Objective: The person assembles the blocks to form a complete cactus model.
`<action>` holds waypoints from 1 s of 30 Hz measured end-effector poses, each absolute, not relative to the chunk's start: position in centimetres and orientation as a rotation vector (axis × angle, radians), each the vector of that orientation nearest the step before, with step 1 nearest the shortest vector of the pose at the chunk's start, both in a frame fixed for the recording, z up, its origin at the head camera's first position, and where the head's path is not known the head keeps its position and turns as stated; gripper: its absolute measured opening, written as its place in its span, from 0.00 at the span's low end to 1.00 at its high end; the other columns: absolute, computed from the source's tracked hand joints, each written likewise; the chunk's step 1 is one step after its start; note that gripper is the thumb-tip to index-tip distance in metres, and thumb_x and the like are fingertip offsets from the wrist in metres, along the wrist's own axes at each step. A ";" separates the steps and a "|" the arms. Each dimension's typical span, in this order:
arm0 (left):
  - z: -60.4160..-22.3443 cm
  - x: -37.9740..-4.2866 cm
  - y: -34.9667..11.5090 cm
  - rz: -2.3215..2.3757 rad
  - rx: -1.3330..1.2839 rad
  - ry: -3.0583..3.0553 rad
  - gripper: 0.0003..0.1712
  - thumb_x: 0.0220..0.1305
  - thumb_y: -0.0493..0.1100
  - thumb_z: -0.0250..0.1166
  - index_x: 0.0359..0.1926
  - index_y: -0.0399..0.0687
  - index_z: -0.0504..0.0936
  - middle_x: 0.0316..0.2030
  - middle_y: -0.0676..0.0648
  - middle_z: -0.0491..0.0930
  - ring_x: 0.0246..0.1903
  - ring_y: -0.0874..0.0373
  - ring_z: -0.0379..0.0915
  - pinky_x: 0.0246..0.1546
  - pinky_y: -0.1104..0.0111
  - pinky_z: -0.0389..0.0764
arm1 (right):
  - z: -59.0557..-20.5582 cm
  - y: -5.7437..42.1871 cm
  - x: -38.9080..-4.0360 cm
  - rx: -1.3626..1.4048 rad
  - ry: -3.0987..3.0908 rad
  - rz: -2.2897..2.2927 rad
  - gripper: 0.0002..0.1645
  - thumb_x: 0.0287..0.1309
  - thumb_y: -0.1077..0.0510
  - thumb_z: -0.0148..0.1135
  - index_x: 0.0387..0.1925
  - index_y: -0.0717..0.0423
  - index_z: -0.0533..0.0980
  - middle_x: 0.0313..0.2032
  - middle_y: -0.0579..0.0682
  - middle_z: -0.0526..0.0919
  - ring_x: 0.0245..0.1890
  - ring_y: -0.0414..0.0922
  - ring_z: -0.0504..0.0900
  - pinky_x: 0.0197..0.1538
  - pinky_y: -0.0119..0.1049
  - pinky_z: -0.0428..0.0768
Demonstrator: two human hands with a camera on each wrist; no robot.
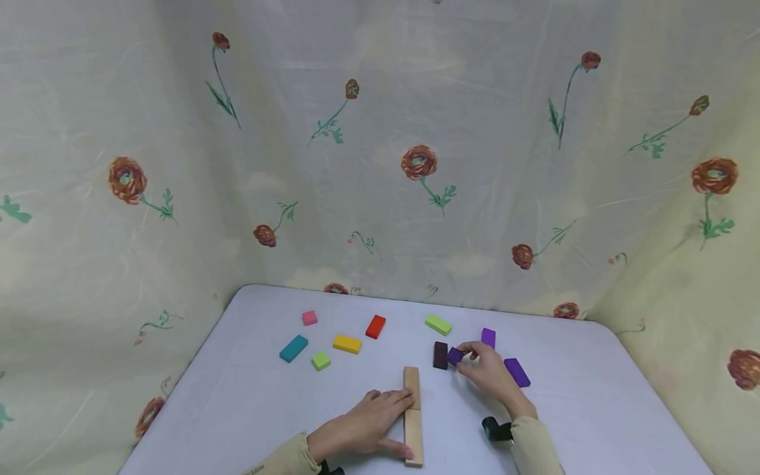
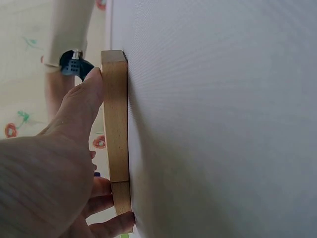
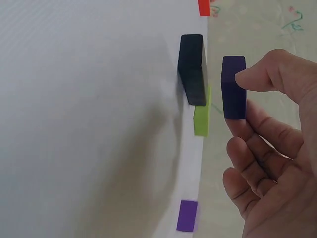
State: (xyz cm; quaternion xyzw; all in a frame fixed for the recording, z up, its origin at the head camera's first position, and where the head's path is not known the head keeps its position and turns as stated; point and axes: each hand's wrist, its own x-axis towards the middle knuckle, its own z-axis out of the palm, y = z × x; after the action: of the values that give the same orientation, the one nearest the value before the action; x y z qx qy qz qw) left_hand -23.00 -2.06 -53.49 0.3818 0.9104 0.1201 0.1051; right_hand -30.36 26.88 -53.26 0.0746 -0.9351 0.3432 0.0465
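Observation:
Two plain wooden blocks, the near one (image 1: 413, 429) and the far one (image 1: 411, 379), lie end to end in a row. My left hand (image 1: 371, 422) rests against them from the left, its thumb at the near block and its fingers over the far block around the joint. To the right, my right hand (image 1: 488, 375) pinches a small dark purple block (image 3: 234, 89) between thumb and fingers, above the table. Beside it on the table is a black block (image 1: 440, 355). Two brighter purple blocks lie around the right hand, one behind (image 1: 488, 337) and one at its right (image 1: 517, 373).
Toward the back left lie a pink block (image 1: 309, 318), a teal block (image 1: 293, 349), a yellow block (image 1: 347, 344), a small green block (image 1: 320, 360) and a red block (image 1: 375, 326). A longer green block (image 1: 438, 324) is at the back. Flowered cloth (image 1: 475, 198) hangs around the white table (image 1: 237, 396).

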 end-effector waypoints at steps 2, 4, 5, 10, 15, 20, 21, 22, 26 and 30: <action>-53.5 -23.0 -2.1 0.355 1.126 2.680 0.57 0.51 0.79 0.56 0.74 0.54 0.56 0.74 0.53 0.55 0.70 0.58 0.57 0.63 0.53 0.66 | -52.8 26.2 -30.5 0.263 -2.846 1.049 0.20 0.51 0.59 0.68 0.49 0.56 0.79 0.45 0.51 0.81 0.47 0.48 0.75 0.48 0.42 0.74; -53.5 -23.1 -2.1 0.356 1.129 2.677 0.57 0.51 0.79 0.55 0.74 0.54 0.56 0.74 0.53 0.55 0.70 0.58 0.57 0.63 0.53 0.67 | -52.4 25.5 -30.7 0.296 -2.841 1.062 0.20 0.52 0.60 0.68 0.49 0.57 0.79 0.45 0.51 0.82 0.47 0.49 0.75 0.48 0.43 0.74; -53.5 -23.1 -2.1 0.358 1.131 2.675 0.56 0.51 0.79 0.55 0.74 0.54 0.56 0.74 0.53 0.55 0.70 0.58 0.57 0.63 0.53 0.67 | -52.3 25.1 -30.9 0.309 -2.842 1.071 0.20 0.52 0.60 0.68 0.49 0.57 0.79 0.45 0.51 0.81 0.47 0.49 0.75 0.48 0.43 0.74; -53.6 -23.2 -2.1 0.374 1.142 2.664 0.56 0.51 0.78 0.55 0.74 0.54 0.56 0.74 0.53 0.55 0.70 0.58 0.57 0.63 0.53 0.67 | -52.2 23.4 -31.7 0.390 -2.852 1.068 0.18 0.51 0.61 0.69 0.46 0.56 0.80 0.42 0.50 0.82 0.44 0.49 0.75 0.47 0.41 0.73; -53.6 -23.2 -2.1 0.375 1.144 2.661 0.56 0.51 0.78 0.56 0.74 0.54 0.56 0.74 0.53 0.55 0.70 0.58 0.57 0.63 0.53 0.67 | -52.4 22.1 -32.4 0.468 -2.866 1.047 0.17 0.49 0.62 0.71 0.44 0.56 0.81 0.38 0.48 0.82 0.41 0.45 0.75 0.48 0.42 0.74; -53.6 -23.1 -2.1 0.371 1.132 2.654 0.56 0.51 0.78 0.56 0.74 0.55 0.55 0.74 0.54 0.55 0.70 0.59 0.56 0.63 0.52 0.66 | -52.6 21.3 -32.9 0.510 -2.890 1.025 0.17 0.48 0.62 0.70 0.43 0.54 0.82 0.36 0.46 0.81 0.40 0.45 0.74 0.45 0.39 0.73; -53.6 -23.1 -2.1 0.370 1.130 2.654 0.56 0.51 0.78 0.56 0.74 0.55 0.56 0.74 0.54 0.55 0.70 0.59 0.56 0.63 0.52 0.66 | -52.6 21.1 -32.9 0.515 -2.897 1.021 0.17 0.48 0.62 0.69 0.44 0.54 0.82 0.37 0.46 0.81 0.40 0.46 0.74 0.45 0.39 0.73; -53.6 -23.2 -2.1 0.372 1.129 2.654 0.56 0.51 0.78 0.56 0.74 0.55 0.56 0.74 0.54 0.55 0.70 0.59 0.56 0.63 0.52 0.66 | -52.7 21.0 -33.0 0.518 -2.904 1.015 0.17 0.49 0.62 0.69 0.44 0.54 0.82 0.37 0.46 0.81 0.40 0.46 0.74 0.44 0.38 0.73; -53.6 -23.2 -2.2 0.367 1.132 2.657 0.56 0.51 0.78 0.56 0.74 0.55 0.56 0.74 0.54 0.55 0.70 0.59 0.56 0.63 0.52 0.67 | -52.8 20.6 -33.2 0.540 -2.911 0.997 0.16 0.48 0.63 0.69 0.43 0.54 0.82 0.39 0.47 0.82 0.39 0.46 0.74 0.43 0.38 0.73; -53.5 -23.2 -2.2 0.369 1.132 2.655 0.56 0.51 0.78 0.56 0.74 0.55 0.56 0.74 0.54 0.55 0.70 0.59 0.56 0.63 0.52 0.67 | -53.2 20.2 -33.4 0.553 -2.904 0.974 0.17 0.47 0.62 0.70 0.43 0.54 0.83 0.41 0.47 0.83 0.40 0.45 0.75 0.45 0.41 0.74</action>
State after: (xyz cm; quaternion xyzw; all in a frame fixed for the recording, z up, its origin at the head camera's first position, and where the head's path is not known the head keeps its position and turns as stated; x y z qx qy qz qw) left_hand -23.22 -2.24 -53.53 0.3863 0.9064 0.1261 0.1157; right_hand -33.38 20.21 -53.20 0.1776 -0.9329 0.3130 0.0147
